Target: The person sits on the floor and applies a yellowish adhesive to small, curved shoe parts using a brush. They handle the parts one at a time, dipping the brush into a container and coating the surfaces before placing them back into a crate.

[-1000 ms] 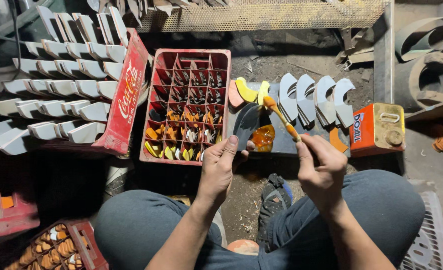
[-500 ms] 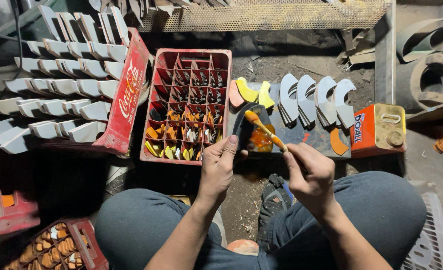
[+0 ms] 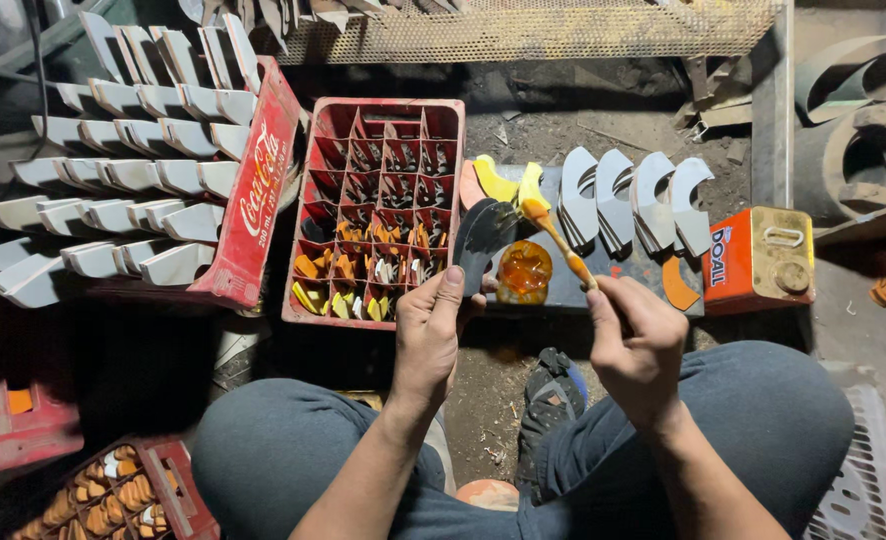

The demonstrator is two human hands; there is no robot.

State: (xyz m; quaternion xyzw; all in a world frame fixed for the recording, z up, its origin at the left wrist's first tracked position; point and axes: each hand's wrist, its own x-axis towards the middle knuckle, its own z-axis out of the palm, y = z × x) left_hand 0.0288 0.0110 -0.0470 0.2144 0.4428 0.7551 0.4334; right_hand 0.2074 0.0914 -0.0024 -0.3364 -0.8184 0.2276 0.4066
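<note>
My left hand (image 3: 431,335) grips a dark curved shoe-heel piece (image 3: 483,238) by its lower end and holds it upright. In my right hand (image 3: 635,340) is a small orange-handled brush (image 3: 555,240), its bristle tip touching the upper right edge of the dark piece. Just below the brush sits an open round container of amber glue (image 3: 524,271) on a dark slab (image 3: 563,290). Both hands hover above my knees, in front of a red compartment crate (image 3: 383,120).
The red crate holds orange, yellow and white pieces in its near cells. Grey curved pieces (image 3: 633,205) stand in a row on the slab. An orange tin can (image 3: 760,258) is at right. Racks of white pieces (image 3: 133,180) fill the left. Another crate (image 3: 113,495) sits bottom left.
The brush has gone from raised high on the right, down to the glue container, and now up onto the dark piece. My left hand has stayed nearly still.
</note>
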